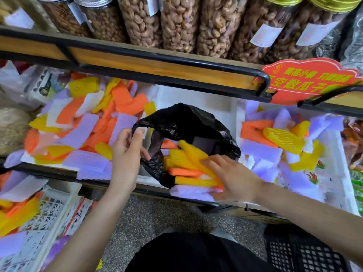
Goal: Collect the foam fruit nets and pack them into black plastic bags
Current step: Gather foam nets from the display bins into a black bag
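Read the red scalloped sign beside the curved end of the black shelf rail at the upper right: its large yellow characters show 空散瓜子. One more character to their left is unclear, and the smaller yellow line above is too blurred to read. Treat the white paper labels on the clear nut jars as unreadable, and likewise the dark round emblem on the printed plastic packet at the left.
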A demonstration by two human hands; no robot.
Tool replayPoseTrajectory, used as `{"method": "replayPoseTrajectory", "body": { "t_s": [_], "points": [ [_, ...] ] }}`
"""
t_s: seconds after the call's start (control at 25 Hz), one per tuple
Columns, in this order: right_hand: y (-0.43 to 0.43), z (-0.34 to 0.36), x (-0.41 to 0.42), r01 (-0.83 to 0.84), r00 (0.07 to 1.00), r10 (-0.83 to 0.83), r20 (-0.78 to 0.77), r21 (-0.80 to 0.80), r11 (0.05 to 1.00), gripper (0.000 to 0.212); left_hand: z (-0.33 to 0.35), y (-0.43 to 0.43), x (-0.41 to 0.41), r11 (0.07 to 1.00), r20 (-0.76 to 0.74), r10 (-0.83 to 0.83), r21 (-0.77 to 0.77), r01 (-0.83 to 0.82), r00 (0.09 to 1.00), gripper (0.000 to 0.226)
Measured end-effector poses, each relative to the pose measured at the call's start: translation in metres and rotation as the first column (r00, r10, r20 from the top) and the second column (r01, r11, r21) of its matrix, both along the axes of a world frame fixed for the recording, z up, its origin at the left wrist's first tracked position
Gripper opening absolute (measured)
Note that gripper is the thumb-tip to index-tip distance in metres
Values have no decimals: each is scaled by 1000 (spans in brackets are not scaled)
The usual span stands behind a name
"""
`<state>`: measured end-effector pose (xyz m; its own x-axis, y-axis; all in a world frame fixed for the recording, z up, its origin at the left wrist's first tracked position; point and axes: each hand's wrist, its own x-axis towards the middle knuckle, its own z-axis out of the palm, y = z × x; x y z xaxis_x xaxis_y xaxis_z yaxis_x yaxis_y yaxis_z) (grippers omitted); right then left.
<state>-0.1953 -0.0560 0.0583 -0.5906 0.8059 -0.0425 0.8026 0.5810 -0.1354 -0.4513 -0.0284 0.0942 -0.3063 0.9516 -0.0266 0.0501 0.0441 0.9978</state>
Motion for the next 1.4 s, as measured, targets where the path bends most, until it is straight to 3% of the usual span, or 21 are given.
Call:
{"method": "replayPoseTrajectory", "body": {
  "t_s": [0.12, 0.2, 0.28, 0.4, 0.48, 0.52, 0.6, 0.64, 0.72, 0.84, 0.96, 1.04, 1.12, 1.16, 1.24, 1.32, 1.4],
  "points": [
    [33, 4, -3, 307, 951, -301, 76, -78, 949, 80, -1, -3, 5, 1000, 73, -8, -15, 9, 997, 24],
    [54, 5, -23, 500, 866, -499, 29, -19, 866, 84, -2, -5, 7, 999, 85, -26, -17, 27, 996, 23],
    [67, -3, -49, 579, 812, -580, -66, -30, 815, 85, -2, -6, 9, 999, 89, -46, 0, 46, 995, 23],
    [74, -26, -82, 651, 689, -699, -192, -259, 713, 73, 0, -6, 10, 999, 93, -54, -5, 54, 994, 23],
    [80, -40, -93, 709, 609, -760, -227, -276, 649, 68, 1, -6, 10, 999, 93, -44, -26, 46, 995, 21],
    [81, -47, -96, 696, 649, -734, -200, -232, 679, 68, 1, -6, 11, 998, 91, -41, -34, 44, 995, 21],
    [79, -63, -103, 549, 818, -573, -52, -225, 805, 71, 1, -4, 11, 999, 85, -29, -39, 33, 996, 19],
    [76, -67, -104, 464, 876, -481, 18, -298, 834, 72, 0, -3, 11, 999, 75, -24, -33, 27, 997, 18],
    [71, -70, -101, 361, 927, -365, 86, -467, 807, 67, -2, -2, 10, 1000, 39, -16, -15, 17, 999, 17],
    [60, -55, -83, 288, 939, -342, -22, -488, 824, 53, -2, 1, 10, 999, -17, -48, -8, 47, 999, 19],
    [37, -34, -44, 233, 901, -329, -282, -324, 917, 39, 5, 7, 16, 992, -184, -127, -7, 128, 975, 15],
    [18, -30, -3, 303, 831, -370, -415, -218, 928, 30, 12, 14, 24, 987, -492, -105, 54, 151, 864, 4],
    [2, -38, 46, 473, 748, -499, -438, -175, 864, 25, 16, 21, 40, 954, -749, 60, 237, 182, 660, 20],
    [-4, -45, 72, 567, 697, -580, -421, -172, 806, 25, 18, 23, 54, 916, -781, 117, 323, 237, 613, 23],
    [-16, -65, 123, 717, 578, -734, -358, -208, 666, 29, 15, 22, 94, 829, -785, 85, 397, 394, 613, 20],
    [-26, -85, 167, 801, 450, -858, -249, -313, 511, 36, -4, 18, 142, 739, -821, -90, 325, 590, 564, 16],
    [-32, -103, 187, 817, 355, -923, -149, -431, 384, 47, -33, 13, 181, 685, -858, -302, 108, 721, 416, 20]
  ]
}}
